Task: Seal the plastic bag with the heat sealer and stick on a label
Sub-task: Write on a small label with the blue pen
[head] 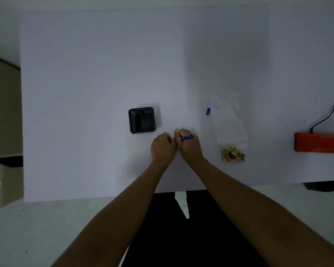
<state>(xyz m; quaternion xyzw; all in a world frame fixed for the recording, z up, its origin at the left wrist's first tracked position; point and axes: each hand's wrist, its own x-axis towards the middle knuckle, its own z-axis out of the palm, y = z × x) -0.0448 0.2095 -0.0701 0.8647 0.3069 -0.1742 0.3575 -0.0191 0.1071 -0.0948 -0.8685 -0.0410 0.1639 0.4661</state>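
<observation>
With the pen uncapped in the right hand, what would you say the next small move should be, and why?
Probably finish writing on the label, then recap the pen. The right hand holds the blue pen tip-down at the table, the left hand steadies beside it, and the cap lies apart near the plastic bag.

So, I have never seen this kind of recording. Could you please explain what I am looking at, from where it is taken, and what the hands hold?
There is no machine here: a person wears a camera on the head, looking down at a white table. The right hand holds a blue pen; the left hand rests beside it, fingers curled. The pen's blue cap lies apart. To the right lies a clear plastic bag with some pale contents at its near end, and an orange heat sealer at the edge. A black tray sits to the left.
</observation>
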